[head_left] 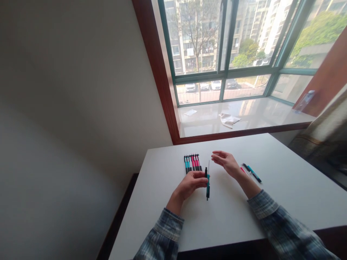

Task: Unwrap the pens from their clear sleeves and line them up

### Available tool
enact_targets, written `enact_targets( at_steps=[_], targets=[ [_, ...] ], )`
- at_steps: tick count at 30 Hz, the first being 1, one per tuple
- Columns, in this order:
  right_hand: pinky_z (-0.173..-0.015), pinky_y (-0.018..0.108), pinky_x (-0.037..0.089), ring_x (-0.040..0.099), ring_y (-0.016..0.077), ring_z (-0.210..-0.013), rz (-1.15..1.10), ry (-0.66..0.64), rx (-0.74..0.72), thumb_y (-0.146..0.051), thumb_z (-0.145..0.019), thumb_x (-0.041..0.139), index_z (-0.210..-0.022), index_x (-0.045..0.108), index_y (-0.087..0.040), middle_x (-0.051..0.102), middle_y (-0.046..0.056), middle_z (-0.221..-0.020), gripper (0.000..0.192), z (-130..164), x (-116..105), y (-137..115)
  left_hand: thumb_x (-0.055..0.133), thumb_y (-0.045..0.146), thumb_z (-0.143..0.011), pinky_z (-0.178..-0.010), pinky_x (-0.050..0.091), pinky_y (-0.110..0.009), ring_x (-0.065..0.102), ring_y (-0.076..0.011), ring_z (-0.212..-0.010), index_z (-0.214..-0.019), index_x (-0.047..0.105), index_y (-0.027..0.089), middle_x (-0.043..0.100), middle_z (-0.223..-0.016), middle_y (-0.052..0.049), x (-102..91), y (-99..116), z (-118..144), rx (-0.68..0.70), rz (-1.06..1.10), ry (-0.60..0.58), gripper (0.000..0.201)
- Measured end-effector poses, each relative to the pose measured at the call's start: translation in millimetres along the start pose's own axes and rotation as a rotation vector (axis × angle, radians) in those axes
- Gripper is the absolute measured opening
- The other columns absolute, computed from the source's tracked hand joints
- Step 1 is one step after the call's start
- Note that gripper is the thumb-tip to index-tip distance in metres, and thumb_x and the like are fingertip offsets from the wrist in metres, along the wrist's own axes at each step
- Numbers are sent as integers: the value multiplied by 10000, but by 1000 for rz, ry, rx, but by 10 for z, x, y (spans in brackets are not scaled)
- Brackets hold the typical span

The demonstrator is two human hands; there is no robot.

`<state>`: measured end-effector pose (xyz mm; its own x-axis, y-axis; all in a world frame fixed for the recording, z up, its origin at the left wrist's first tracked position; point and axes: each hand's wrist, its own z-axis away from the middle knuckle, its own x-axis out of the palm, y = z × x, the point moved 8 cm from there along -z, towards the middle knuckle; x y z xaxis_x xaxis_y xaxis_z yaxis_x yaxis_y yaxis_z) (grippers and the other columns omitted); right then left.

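Just below the centre of the frame, the left hand (191, 183) pinches teal-and-black pen parts (208, 187) upright between thumb and fingers, a thin rod (209, 164) pointing up above them. To its right, the right hand (228, 164) holds nothing visible, its fingers extended and loosely together, near the rod. Beyond the left hand, a row of pens (193, 163) lies on the white table (151, 202); right of the right wrist lie loose pen pieces (254, 174), teal, black and red.

Blue-and-grey plaid sleeves (294, 229) end in matching cuffs (170, 224).
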<state>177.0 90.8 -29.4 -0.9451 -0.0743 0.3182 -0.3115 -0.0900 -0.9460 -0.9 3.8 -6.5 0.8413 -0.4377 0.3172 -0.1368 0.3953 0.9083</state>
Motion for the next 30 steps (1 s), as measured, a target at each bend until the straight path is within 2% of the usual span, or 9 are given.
enact_targets(
  at_steps=[2, 6, 11, 22, 30],
  targets=[
    [-908, 364, 541, 718, 212, -928, -81, -28, 38, -394, -659, 936, -1033, 761, -220, 775, 64, -980, 448, 35, 38, 2, 906, 315, -690, -875, 519, -325, 680, -182, -854, -956, 787, 130, 752, -960, -89, 8, 5, -22, 5, -15, -6, 345],
    [-814, 306, 514, 667, 170, -892, -124, -92, 91, -347, -696, 920, -1047, 765, -252, 745, 41, -1010, 395, 112, 158, -80, 895, 332, -707, -884, 521, -334, 684, -198, -873, -973, 790, 125, 758, -973, -105, 34, 29, -45, 9, -49, -16, 353],
    [-789, 298, 482, 632, 181, -925, -149, -149, 108, -337, -704, 912, -1078, 754, -269, 718, 39, -1007, 411, 192, 287, -168, 892, 332, -710, -895, 522, -344, 678, -198, -870, -974, 795, 124, 756, -985, -110, 56, 48, -63, 8, -62, -17, 350],
    [-835, 344, 478, 630, 207, -931, -99, -180, 119, -385, -677, 921, -1090, 742, -259, 717, 59, -1027, 467, 222, 326, -171, 906, 321, -691, -874, 516, -324, 665, -185, -853, -916, 785, 129, 741, -956, -91, 43, 44, -92, 9, -46, -3, 319],
    [-796, 299, 468, 609, 178, -916, -189, -136, 89, -343, -675, 925, -1045, 749, -263, 692, 37, -1022, 418, 209, 291, -229, 921, 320, -670, -888, 519, -336, 673, -193, -869, -950, 784, 130, 746, -973, -100, 8, 21, -92, 1, -32, 24, 365]
  ],
)
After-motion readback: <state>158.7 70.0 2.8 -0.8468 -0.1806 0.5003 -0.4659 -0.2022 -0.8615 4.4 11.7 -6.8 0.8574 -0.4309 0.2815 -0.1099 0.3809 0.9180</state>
